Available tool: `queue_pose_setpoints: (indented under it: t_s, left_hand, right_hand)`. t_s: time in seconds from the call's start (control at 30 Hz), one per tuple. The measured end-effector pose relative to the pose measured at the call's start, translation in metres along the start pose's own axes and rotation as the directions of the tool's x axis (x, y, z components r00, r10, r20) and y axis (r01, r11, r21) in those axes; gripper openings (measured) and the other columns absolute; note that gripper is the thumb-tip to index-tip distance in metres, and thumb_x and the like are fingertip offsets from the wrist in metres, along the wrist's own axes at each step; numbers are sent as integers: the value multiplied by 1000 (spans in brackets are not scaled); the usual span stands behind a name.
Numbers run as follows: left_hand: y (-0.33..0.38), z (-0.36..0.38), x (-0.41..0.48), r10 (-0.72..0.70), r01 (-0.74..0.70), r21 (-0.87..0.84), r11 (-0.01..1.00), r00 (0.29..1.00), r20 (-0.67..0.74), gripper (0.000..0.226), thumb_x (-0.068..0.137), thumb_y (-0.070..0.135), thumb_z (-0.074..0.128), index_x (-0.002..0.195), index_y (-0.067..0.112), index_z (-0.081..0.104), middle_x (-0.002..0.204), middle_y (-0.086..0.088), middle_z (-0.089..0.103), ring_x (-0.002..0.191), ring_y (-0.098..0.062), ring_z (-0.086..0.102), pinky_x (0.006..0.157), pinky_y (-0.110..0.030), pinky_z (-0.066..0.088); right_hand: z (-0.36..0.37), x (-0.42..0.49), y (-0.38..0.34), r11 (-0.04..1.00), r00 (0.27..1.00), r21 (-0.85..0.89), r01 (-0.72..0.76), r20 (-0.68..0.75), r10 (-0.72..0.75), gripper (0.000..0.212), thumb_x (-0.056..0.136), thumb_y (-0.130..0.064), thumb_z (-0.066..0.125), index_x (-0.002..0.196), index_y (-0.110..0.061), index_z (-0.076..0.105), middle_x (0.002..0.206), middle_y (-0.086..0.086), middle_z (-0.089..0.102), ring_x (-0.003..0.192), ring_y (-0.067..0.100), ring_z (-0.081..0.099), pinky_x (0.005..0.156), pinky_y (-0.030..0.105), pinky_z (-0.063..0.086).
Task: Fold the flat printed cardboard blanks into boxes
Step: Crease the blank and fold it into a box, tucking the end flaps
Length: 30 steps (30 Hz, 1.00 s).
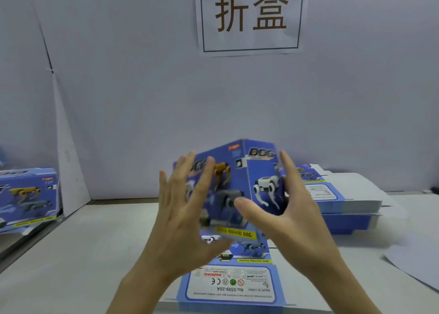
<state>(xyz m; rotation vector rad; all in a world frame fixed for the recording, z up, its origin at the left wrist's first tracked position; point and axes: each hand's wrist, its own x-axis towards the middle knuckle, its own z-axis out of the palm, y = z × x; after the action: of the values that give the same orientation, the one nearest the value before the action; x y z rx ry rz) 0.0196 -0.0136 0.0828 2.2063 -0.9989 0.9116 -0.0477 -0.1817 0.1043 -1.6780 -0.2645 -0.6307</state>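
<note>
Between the two hands, raised above the pale grey worktop, is a blue printed cardboard box showing yellow, grey and white robot dogs. It is opened out into a squared shape and tilted so that one upright corner faces the camera. It is blurred, so its end flaps cannot be made out.

The left hand is spread flat, with straight, splayed fingers laid over the box's left face; whether the palm touches the card cannot be told. The right hand has its fingers straight along the box's right side and its thumb reaching across the front. The right-hand panel therefore sits between thumb and fingers. Neither hand curls round the card.

Directly beneath the hands, running back towards the wrists, a flat blue printed cardboard blank lies on the worktop. Its white label panel reads "No.5599-20A" and "MADE IN CHINA", upside down to the viewer.

Beyond the right hand, on its outer side, rests a stack of flat blue-and-white blanks. Farther out on that side, a white sheet of paper lies on the worktop.

Well out from the left hand, a folded blue box of the same print sits on its long side. High above the hands, a white paper sign with two large brown characters inside a dark border hangs on the pale wall.
</note>
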Motion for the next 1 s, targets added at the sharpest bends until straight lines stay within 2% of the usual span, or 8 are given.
queue_pose_setpoints:
  t_s: [0.1,0.17,0.27,0.37,0.57,0.67,0.87,1.0]
  left_hand:
    - [11,10,3,-495,502,-222,836,864,91,121,59,78,59,140,50,-27,159,6,-21,145,-3,-19,116,-47,18]
    - [16,14,4,-671,758,-450,473,641,373,128,56,80,67,149,43,-13,163,-1,3,148,-16,15,107,-42,35]
    - [13,15,5,-470,697,-707,-119,588,659,89,64,67,71,139,24,49,127,-14,61,108,-28,64,97,-52,48]
    - [10,19,4,-399,610,-751,-254,641,656,61,60,52,69,109,15,74,109,-18,70,95,-33,70,88,-55,54]
    - [0,29,3,-381,527,-789,-317,691,614,44,59,42,72,93,15,79,104,-17,72,94,-33,70,83,-55,56]
    - [-5,31,1,-400,526,-806,-272,700,592,49,55,31,77,98,9,76,93,-16,74,80,-29,72,66,-43,60]
    - [-33,39,-11,-453,637,-692,340,755,473,90,48,5,94,125,23,51,113,-5,70,100,-21,68,69,-28,58]
    - [-44,41,-20,-359,695,-516,500,709,607,96,62,19,91,135,45,35,133,8,53,120,-13,55,85,-28,56]
  right_hand:
    - [5,-1,-2,993,969,-16,115,-219,-116,108,53,-47,82,142,-54,20,107,-19,64,85,1,68,66,11,52]
    - [8,-1,-2,989,943,18,143,-304,-131,112,54,-43,82,142,-57,14,115,-17,60,88,1,67,66,9,51]
    - [10,-1,-2,988,953,120,102,-296,-62,119,53,-39,81,141,-60,2,105,-28,62,90,-1,68,67,5,49]
    - [12,-1,-1,984,980,179,22,-198,14,123,52,-34,80,141,-56,0,94,-42,58,86,-4,68,65,7,50]
    - [7,3,5,982,992,180,-58,-98,76,124,44,-36,83,138,-62,5,94,-39,59,90,-4,67,62,12,53]
    - [-7,9,7,982,987,114,-152,-34,156,135,45,-44,87,146,-53,-3,119,-29,55,104,-3,63,79,17,54]
    - [-33,23,23,972,962,38,-233,-140,236,93,63,-62,57,148,-43,22,143,-14,39,123,1,46,92,25,36]
    - [-33,26,35,962,960,71,-264,-81,270,72,70,-67,63,135,-45,42,138,-15,49,124,9,49,107,39,40]
